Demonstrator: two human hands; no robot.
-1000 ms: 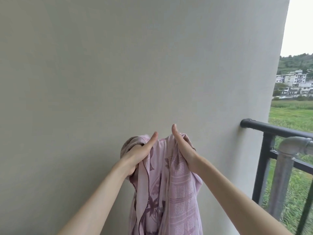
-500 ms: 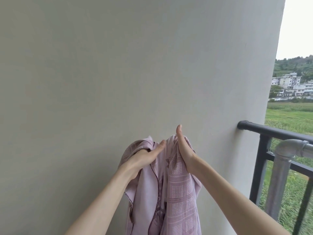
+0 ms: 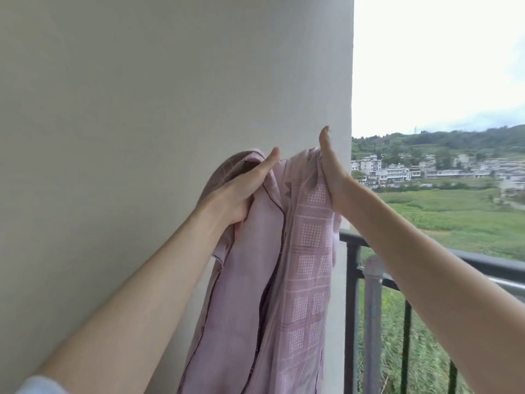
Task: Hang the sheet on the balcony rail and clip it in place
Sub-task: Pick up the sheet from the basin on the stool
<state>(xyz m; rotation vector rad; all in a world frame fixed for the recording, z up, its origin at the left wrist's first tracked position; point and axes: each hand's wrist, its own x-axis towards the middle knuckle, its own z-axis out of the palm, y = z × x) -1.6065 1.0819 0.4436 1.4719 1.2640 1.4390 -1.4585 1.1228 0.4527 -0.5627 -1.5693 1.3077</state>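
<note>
You hold the pink sheet (image 3: 287,265) bunched before the wall (image 3: 142,109), its lower end cut off at 6 o'clock. Your left hand (image 3: 241,191) and right hand (image 3: 331,169) both grip its top, fingers hidden behind cloth. The rail (image 3: 483,263) lies at 4 o'clock, partly behind your right forearm, with open air beyond.

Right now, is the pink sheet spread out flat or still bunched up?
Bunched up. The sheet hangs in narrow gathered folds from the left hand and right hand, held close together in front of the wall, not over the rail.
</note>
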